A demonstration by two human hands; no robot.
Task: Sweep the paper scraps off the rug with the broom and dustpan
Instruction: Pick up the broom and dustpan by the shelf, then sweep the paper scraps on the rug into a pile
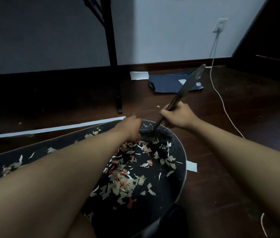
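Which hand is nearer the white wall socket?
Right. The right hand grips the broom handle, below the wall socket. The left hand is further left, at the broom head.

A room in a home: dark wooden floor [221, 169], pale painted wall [170, 31] with a dark skirting board [170, 63], a wall socket [220, 25] with a white cable [221, 98] trailing across the floor, and a dark round rug [153, 186] strewn with paper scraps [127, 179].
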